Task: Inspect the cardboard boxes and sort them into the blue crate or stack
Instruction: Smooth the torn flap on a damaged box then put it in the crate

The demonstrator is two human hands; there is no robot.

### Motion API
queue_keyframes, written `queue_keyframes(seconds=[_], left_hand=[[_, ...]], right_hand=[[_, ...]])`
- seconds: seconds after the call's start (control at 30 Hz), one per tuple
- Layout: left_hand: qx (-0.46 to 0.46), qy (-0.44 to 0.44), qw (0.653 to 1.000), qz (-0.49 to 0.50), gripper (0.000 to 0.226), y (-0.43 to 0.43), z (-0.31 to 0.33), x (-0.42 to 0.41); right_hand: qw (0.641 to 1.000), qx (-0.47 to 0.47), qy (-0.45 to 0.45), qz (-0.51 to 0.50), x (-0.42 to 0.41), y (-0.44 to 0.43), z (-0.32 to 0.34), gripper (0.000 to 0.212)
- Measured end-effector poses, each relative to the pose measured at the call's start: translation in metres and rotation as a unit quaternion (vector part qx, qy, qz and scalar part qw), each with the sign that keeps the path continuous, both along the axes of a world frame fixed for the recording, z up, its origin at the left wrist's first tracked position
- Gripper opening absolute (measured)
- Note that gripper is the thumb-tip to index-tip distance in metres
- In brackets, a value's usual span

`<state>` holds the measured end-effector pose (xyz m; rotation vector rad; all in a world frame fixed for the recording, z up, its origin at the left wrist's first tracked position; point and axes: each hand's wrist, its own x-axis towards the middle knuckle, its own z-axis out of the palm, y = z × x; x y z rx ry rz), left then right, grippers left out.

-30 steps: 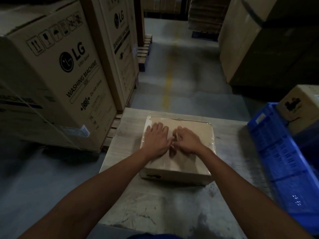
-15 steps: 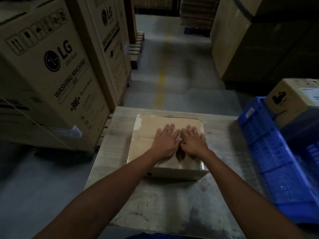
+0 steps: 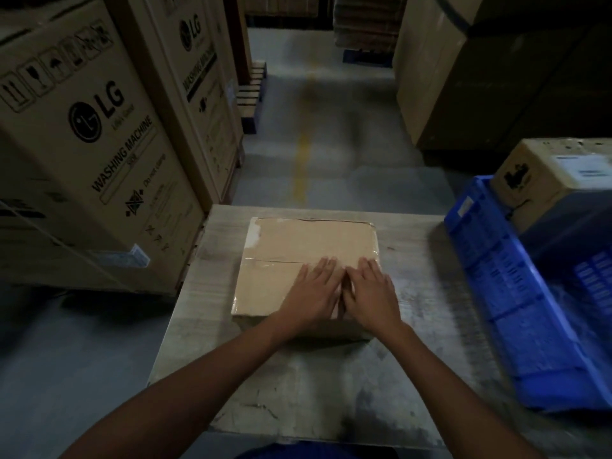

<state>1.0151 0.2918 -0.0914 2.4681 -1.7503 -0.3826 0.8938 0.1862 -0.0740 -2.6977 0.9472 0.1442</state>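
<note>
Presently box [image 3: 298, 256] lay flat mid-table [image 3: 331, 392] | left hand [image 3: 311, 293], right hand [image 3: 372, 293] pressed flat on lid, fingers spread, gripping nothing | likely stiff, light, taped seams slick | best held by opposite side edges | crate [image 3: 516, 299] right.

Dim warehouse; grey concrete floor [image 3: 331, 154], yellow line [image 3: 302, 160], washing-machine cartons [image 3: 99, 134] left.

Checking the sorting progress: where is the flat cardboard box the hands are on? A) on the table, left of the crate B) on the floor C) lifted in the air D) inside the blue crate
A: the flat cardboard box lies on the table, with both hands pressed flat on its top and the blue crate to its right.
</note>
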Motion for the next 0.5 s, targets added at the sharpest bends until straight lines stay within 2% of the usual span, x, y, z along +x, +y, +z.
queue_keyframes(seconds=[0.07, 0.13, 0.2, 0.3, 0.37, 0.4, 0.5], left_hand=[[0.011, -0.018, 0.999, -0.032, 0.069, 0.006, -0.002, -0.003], [0.011, -0.013, 1.000, -0.024, 0.062, 0.005, -0.001, -0.004], [0.006, -0.004, 1.000, 0.015, 0.062, 0.005, 0.006, 0.003], [-0.050, -0.021, 0.987, 0.148, 0.066, 0.012, 0.010, 0.027], [-0.090, -0.012, 0.961, 0.261, 0.065, 0.016, 0.012, 0.050], [-0.097, 0.023, 0.942, 0.320, 0.067, 0.016, 0.014, 0.063], [-0.132, 0.207, 0.859, 0.450, 0.070, 0.012, 0.025, 0.101]], right_hand=[[0.999, -0.035, 0.014, -0.001, -0.013, 0.011, -0.009, 0.066], [0.999, -0.028, 0.014, 0.000, -0.015, 0.012, -0.011, 0.074], [1.000, -0.008, 0.015, -0.004, -0.010, 0.009, -0.008, 0.062], [0.998, 0.032, -0.034, -0.051, -0.005, -0.003, -0.001, 0.052], [0.982, 0.087, -0.104, -0.132, 0.000, -0.016, 0.000, 0.051], [0.964, 0.126, -0.146, -0.181, 0.004, -0.022, 0.003, 0.052], [0.883, 0.266, -0.242, -0.300, 0.018, -0.035, 0.015, 0.055]])
